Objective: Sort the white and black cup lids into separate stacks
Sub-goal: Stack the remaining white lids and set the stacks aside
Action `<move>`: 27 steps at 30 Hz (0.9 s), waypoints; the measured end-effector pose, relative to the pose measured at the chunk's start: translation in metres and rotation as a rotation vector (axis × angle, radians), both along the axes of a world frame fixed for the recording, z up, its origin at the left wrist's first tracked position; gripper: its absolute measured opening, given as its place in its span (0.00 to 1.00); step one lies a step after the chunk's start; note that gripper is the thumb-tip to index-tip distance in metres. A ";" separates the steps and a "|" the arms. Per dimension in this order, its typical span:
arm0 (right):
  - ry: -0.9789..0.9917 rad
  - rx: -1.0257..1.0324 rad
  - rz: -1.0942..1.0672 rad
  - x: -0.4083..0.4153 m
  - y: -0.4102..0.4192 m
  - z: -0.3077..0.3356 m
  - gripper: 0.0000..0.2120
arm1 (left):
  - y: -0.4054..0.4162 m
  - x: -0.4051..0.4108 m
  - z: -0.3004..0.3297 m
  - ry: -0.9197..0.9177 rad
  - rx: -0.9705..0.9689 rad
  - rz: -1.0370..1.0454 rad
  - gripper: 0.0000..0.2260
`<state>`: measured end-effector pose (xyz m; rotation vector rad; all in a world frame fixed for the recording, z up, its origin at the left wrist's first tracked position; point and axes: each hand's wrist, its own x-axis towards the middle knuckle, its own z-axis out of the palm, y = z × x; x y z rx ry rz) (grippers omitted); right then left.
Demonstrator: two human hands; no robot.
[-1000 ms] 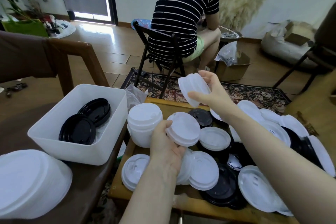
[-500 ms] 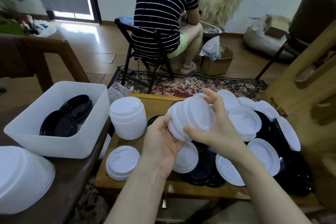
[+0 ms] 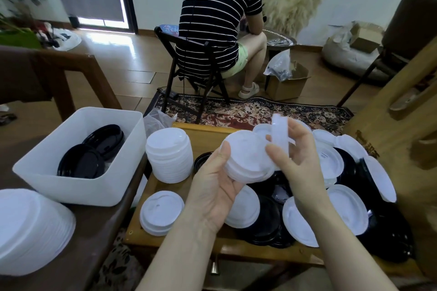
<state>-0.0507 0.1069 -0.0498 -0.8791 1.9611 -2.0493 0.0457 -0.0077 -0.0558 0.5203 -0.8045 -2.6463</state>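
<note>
the left hand [image 3: 212, 186], in the middle of the frame, has its fingers curled under and around a small stack of white plastic cup lids [image 3: 246, 160], thumb on the rim. the right hand [image 3: 298, 160], just to its right, pinches one more white plastic lid [image 3: 280, 133] edge-on between thumb and fingers, held upright just above that stack. to seat it well, i'd say the lid wants turning flat, dome side matching the others, then pressing down evenly so the rims nest rather than jam at a tilt. a taller pile of white lids [image 3: 169, 156] stands left of centre on the low wooden desk [image 3: 208, 134], a shorter white pile [image 3: 160, 212] in front of it. unsorted black and white lids [image 3: 331, 196] lie jumbled across the right of the desk. black lids [image 3: 89, 153] sit in a white plastic tub [image 3: 78, 186] at left. at upper centre a person in a striped top sits on a folding chair [image 3: 189, 78], back turned, by a patterned rug [image 3: 260, 111].
</note>
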 end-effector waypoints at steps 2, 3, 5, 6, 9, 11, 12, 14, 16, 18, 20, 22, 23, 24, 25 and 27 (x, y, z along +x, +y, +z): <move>-0.050 -0.073 -0.037 -0.003 0.003 0.002 0.34 | -0.002 -0.001 -0.002 0.008 0.053 0.001 0.25; -0.053 -0.076 -0.039 -0.004 0.004 0.002 0.35 | -0.003 -0.001 -0.002 0.008 0.059 0.004 0.25; -0.014 -0.025 -0.021 -0.004 0.004 0.000 0.36 | -0.003 -0.001 -0.003 0.009 0.043 0.011 0.25; 0.019 0.021 -0.006 -0.003 0.003 -0.002 0.36 | -0.002 -0.001 -0.002 0.012 0.030 0.010 0.24; 0.185 0.187 -0.005 0.001 0.000 -0.007 0.40 | 0.000 0.001 0.001 0.030 -0.037 -0.008 0.21; 0.343 0.269 0.025 0.003 -0.003 -0.009 0.40 | 0.002 0.002 0.002 0.022 -0.074 -0.009 0.19; 0.388 0.300 0.042 0.004 -0.004 -0.010 0.40 | 0.003 0.002 0.002 0.014 -0.083 -0.008 0.18; 0.412 0.334 0.051 0.005 -0.006 -0.010 0.40 | 0.004 0.002 0.001 -0.008 -0.093 -0.007 0.17; 0.427 0.335 0.036 0.005 -0.007 -0.010 0.40 | 0.005 0.002 0.002 -0.009 -0.086 -0.010 0.18; 0.457 0.336 0.010 0.005 -0.008 -0.010 0.41 | 0.004 0.002 0.003 -0.008 -0.074 -0.005 0.19; 0.476 0.363 -0.030 0.008 -0.012 -0.009 0.41 | 0.004 0.002 0.005 -0.015 -0.101 -0.015 0.21; 0.492 0.415 -0.048 0.012 -0.015 -0.010 0.41 | 0.006 0.001 0.005 -0.046 -0.162 -0.006 0.20; 0.503 0.437 -0.034 0.014 -0.016 -0.011 0.41 | 0.006 0.001 0.004 -0.070 -0.174 0.020 0.18; 0.482 0.440 -0.004 0.015 -0.016 -0.010 0.41 | 0.005 0.000 0.003 -0.088 -0.164 0.047 0.17; 0.406 0.418 0.027 0.015 -0.015 -0.008 0.41 | 0.003 0.001 0.003 -0.091 -0.128 0.058 0.17; 0.140 0.302 0.046 0.011 -0.012 -0.002 0.37 | -0.001 0.001 0.006 -0.077 -0.039 0.076 0.14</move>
